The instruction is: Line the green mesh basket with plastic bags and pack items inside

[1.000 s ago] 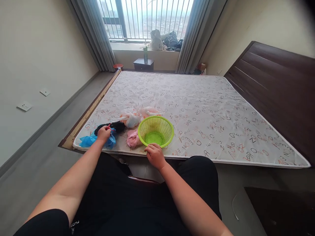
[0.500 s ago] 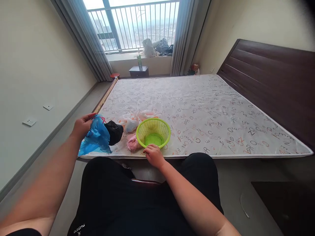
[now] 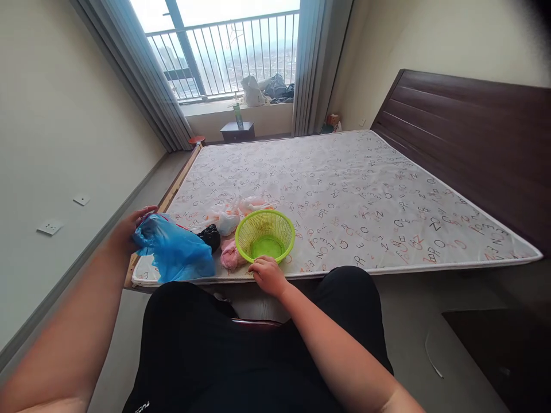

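Note:
My left hand (image 3: pixel 131 226) grips a crumpled blue plastic bag (image 3: pixel 181 249) by its top, over the mattress's near left corner. The bag's lower part spreads toward the right and partly covers a black plastic bag (image 3: pixel 210 236). My right hand (image 3: pixel 267 274) is closed on the near rim of a green plastic basket (image 3: pixel 266 246), which stands on the mattress with nothing in it. A bundled pink cloth (image 3: pixel 230 255) lies against the basket's left side. White plastic bags with orange print (image 3: pixel 228 221) lie just behind the cloth and basket.
The letter-patterned mattress (image 3: pixel 344 201) spreads out ahead, with a dark wooden headboard (image 3: pixel 465 120) on the right. A small dark nightstand (image 3: pixel 237 132) bearing a green glass vase (image 3: pixel 238 115) stands by the window. A wall (image 3: pixel 64 143) runs along the left.
My left hand has moved left and slightly down with the blue bag, which now spreads wider and covers more of the black bag. My right hand stays on the basket rim.

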Demonstrator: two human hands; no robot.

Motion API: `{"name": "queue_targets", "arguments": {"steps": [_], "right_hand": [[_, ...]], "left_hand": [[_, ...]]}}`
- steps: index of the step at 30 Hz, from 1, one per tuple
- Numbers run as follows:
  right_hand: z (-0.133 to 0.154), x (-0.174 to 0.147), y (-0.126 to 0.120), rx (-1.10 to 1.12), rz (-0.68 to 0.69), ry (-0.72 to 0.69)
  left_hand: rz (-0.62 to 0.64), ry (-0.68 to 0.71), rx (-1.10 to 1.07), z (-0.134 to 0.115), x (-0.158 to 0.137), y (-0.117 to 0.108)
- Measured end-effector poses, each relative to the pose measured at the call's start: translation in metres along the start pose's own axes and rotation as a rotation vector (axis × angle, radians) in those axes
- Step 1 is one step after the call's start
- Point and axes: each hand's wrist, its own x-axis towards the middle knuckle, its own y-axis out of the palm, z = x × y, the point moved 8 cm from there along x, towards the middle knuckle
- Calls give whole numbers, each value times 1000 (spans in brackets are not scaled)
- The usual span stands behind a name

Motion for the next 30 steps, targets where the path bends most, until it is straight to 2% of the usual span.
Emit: {"name": "queue_targets", "arguments": {"steps": [3, 5, 7, 11, 13, 17, 22, 24, 26, 28, 30], "right_hand": [[-1, 1, -1, -1, -1, 2], [-1, 1, 0, -2, -1, 4], [-1, 0, 1, -4, 0, -2], [-1, -1, 3, -17, 1, -3], [-2, -2, 4, -24, 0, 1], [4, -1, 1, -21, -15, -12], [32, 1, -9, 63, -120, -51], [45, 2, -6, 173, -122, -52], [49, 6, 3, 378, -97, 31], [44, 11, 17, 692, -40, 209], [43, 14, 36, 1056, 72, 407]], "left_hand": [[-3, -111, -189, 1, -14, -5], [-28, -75, -251, -6, -23, -9], [-14, -73, -224, -8, -30, -7], [31, -182, -18, 0, -39, -1], [44, -157, -60, 1, -40, 0], [27, -5, -299, -7, -49, -3], [15, -33, -411, -6, -82, 10], [15, -60, -413, -3, -99, 16], [48, -97, -410, 4, -116, 25], [133, -149, -407, 14, -133, 42], [302, -219, -369, 28, -152, 73]]}}
